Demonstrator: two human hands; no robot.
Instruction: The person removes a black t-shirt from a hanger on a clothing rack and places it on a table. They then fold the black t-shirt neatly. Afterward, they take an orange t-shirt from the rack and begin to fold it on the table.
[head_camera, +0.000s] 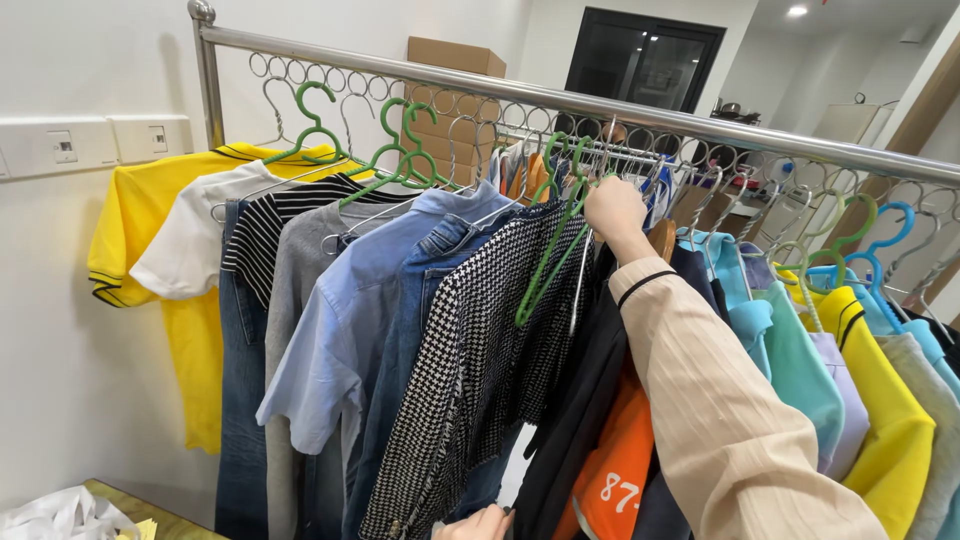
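Shiny metal rail (600, 105), matt cloth below

Beside the right hand (613, 208): smooth green plastic hanger (548, 262), rough-woven houndstooth jacket (470, 370).

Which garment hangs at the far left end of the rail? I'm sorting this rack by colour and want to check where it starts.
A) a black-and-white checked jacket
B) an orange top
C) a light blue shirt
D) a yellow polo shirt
D: the yellow polo shirt hangs nearest the wall on a green hanger, left of the white shirt and everything else on the rail.

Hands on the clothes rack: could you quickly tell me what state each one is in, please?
Left hand: touching the houndstooth garment; grip unclear.
Right hand: closed on a green hanger.
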